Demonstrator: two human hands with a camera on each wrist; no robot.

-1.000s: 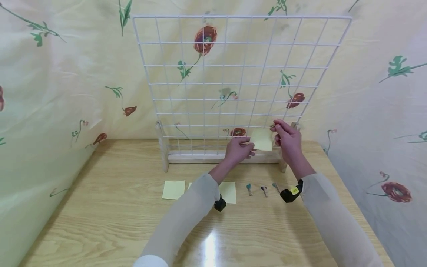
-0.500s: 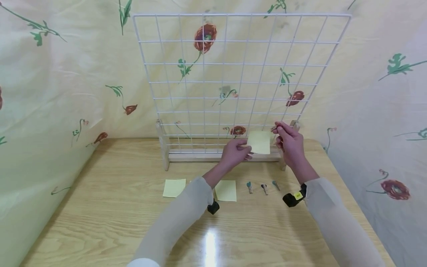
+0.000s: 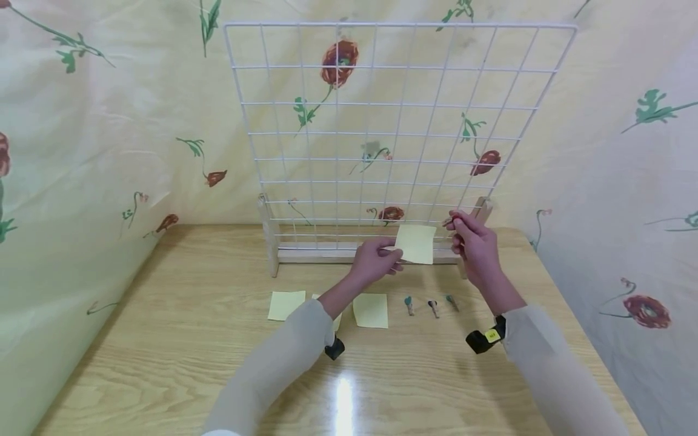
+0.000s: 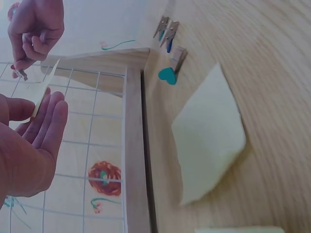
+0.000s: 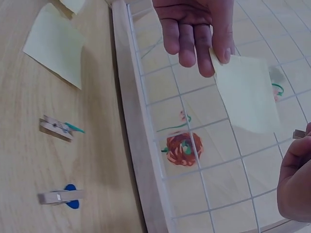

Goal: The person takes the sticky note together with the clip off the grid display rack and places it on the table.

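Observation:
My left hand (image 3: 376,261) pinches a pale yellow sticky note (image 3: 415,244) by its lower left corner, thumb on the near face. The note hangs in front of the lower part of a white wire grid (image 3: 338,160). To the right, my right hand (image 3: 475,245) pinches a small wooden clothespin (image 4: 22,74) with a bit of red on it; the fingers hide most of it. A gap separates this clothespin from the note's edge. Below on the table lie several more sticky notes (image 3: 371,310) and wooden clothespins with teal and dark blue hearts, such as the teal-heart clothespin (image 4: 171,72).
The grid stands upright in a pale wooden base (image 3: 316,256) with an upright post at each end. Wood-grained table (image 3: 163,363) extends in front of it. Floral cloth (image 3: 207,121) hangs behind and at both sides.
My left hand has drawn the sticky note down and to the left, widening the gap to the clothespin. My right hand has dropped a little, still pinching the clothespin.

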